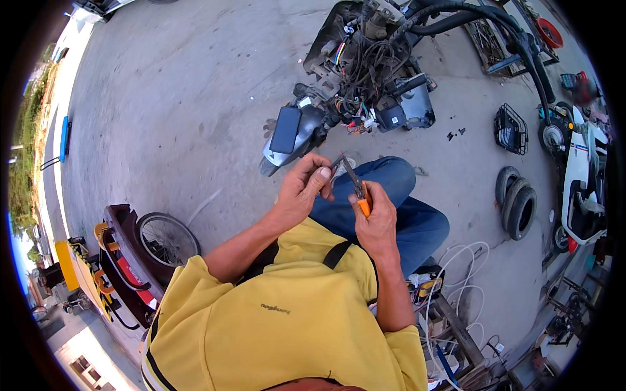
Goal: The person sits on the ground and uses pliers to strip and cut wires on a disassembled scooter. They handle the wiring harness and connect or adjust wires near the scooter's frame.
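Note:
My right hand [376,218] is wrapped round orange-handled pliers [353,177], their dark jaws pointing up and to the left. Opposite it, my left hand [303,186] pinches a thin dark wire [337,161] between thumb and fingers. The wire's end lies at the jaws; whether they grip it is too small to tell. Just beyond my hands stands a partly stripped scooter [372,58] with its wiring [375,65] exposed. On its silver front fender [301,140] rests a dark phone [285,130].
Loose tyres [520,205] and a black wire basket [510,129] lie on the concrete to the right, near a white scooter [582,176]. A tool rack with white tubing [456,251] stands beside my right arm. Left of me is a maroon vehicle with a spoked wheel [168,239].

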{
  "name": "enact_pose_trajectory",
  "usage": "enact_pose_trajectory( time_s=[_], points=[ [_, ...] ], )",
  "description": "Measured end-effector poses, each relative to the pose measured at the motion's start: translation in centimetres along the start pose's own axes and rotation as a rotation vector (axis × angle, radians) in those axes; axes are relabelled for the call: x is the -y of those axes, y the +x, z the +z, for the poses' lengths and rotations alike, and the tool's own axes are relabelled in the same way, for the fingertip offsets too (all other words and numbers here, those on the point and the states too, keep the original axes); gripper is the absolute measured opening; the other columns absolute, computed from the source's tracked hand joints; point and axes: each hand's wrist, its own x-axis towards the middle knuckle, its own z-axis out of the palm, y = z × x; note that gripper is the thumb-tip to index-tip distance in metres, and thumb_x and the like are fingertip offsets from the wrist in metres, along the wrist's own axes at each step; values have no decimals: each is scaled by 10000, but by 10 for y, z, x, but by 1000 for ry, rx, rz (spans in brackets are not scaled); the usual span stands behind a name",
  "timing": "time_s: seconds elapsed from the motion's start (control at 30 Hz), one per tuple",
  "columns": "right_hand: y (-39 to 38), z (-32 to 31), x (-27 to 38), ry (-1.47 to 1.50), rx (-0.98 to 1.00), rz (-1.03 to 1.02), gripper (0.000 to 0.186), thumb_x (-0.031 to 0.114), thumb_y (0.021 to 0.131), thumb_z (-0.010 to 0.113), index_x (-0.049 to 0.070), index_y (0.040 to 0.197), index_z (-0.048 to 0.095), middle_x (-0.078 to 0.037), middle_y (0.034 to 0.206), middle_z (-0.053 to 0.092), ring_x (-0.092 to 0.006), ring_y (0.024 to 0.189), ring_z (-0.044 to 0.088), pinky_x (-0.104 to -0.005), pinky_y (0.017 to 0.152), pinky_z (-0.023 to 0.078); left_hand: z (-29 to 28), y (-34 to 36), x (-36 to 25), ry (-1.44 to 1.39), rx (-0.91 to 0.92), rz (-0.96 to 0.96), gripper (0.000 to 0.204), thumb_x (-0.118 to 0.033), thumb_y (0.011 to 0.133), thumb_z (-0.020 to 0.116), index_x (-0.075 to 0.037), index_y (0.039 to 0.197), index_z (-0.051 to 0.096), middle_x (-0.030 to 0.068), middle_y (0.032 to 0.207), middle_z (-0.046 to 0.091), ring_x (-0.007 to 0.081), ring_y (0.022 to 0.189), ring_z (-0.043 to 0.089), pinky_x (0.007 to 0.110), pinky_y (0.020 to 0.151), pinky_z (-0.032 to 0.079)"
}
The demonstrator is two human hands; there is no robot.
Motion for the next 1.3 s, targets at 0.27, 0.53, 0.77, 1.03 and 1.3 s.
enact_pose_trajectory(
  time_s=[0.27,0.53,0.77,1.03,1.3],
  points=[
    [7,-22,11,-308,60,-126,544,137,835,793,10,1303,545,-140,1110,571,-352,1040,566,-452,899,432,-13,5,4,124,-61,10,142,-160,1049,624,-32,1104,594,48,936,674,74,760,560,236,676,470],
    [6,-19,14,-306,95,-161,565,150,842,792,4,1326,540,-148,1137,574,-354,1063,564,-457,912,438,-9,0,8,138,-28,30,148,-58,1004,669,-29,1140,616,15,1037,676,72,898,614,233,757,494],
    [5,-18,15,-281,118,-137,568,162,853,786,0,1334,531,-152,1144,571,-358,1072,565,-463,916,440,-10,1,11,205,-22,66,168,22,976,673,-23,1128,617,19,1109,646,78,948,624,244,826,523],
    [4,-16,11,-267,136,-101,521,156,865,770,6,1307,539,-164,1126,578,-377,1047,584,-473,890,468,-11,2,9,419,0,67,179,47,952,687,-12,1101,610,18,1021,646,74,927,638,237,817,517],
    [2,-8,1,-225,105,-59,324,49,867,692,15,1166,572,-180,1043,638,-412,936,663,-483,768,531,-3,1,0,468,-20,126,144,-31,963,714,-14,1069,619,-1,900,641,68,827,621,247,742,511]
  ],
)
